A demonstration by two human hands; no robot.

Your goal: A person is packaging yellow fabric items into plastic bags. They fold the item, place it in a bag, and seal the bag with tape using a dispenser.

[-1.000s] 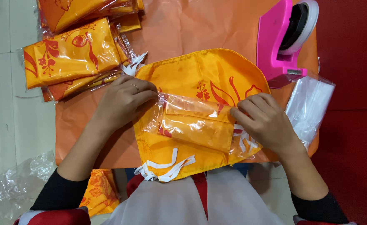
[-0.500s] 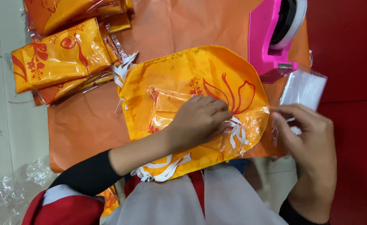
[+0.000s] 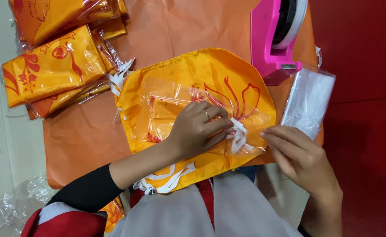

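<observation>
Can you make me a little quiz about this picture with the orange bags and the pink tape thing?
1. True or false: the left hand presses flat on the packed bag in clear wrap.
2. What does the right hand pinch? A) the open end of the clear wrap B) the pink tape dispenser C) the stack of empty clear bags
3. Fill in: the finished packed bags lie piled at the table's far ____ corner.

Key: 1 true. 2 A. 3 left.
</observation>
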